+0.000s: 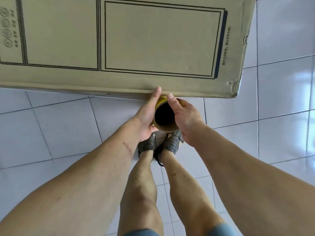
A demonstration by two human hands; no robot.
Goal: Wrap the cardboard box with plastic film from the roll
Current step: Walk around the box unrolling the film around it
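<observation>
left hand (148,114) grips left side of roll, thumb tip on box edge | right hand (185,114) curled round right side | roll (166,128) upright, hollow core up, against near face of cardboard box (119,40) | box stands on tiled floor (281,99); shoes (148,144) below roll

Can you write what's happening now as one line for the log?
step: wrapping start | left hand: holds film roll | right hand: holds roll | roll: upright against cardboard box near edge | film on box: cannot tell
</observation>
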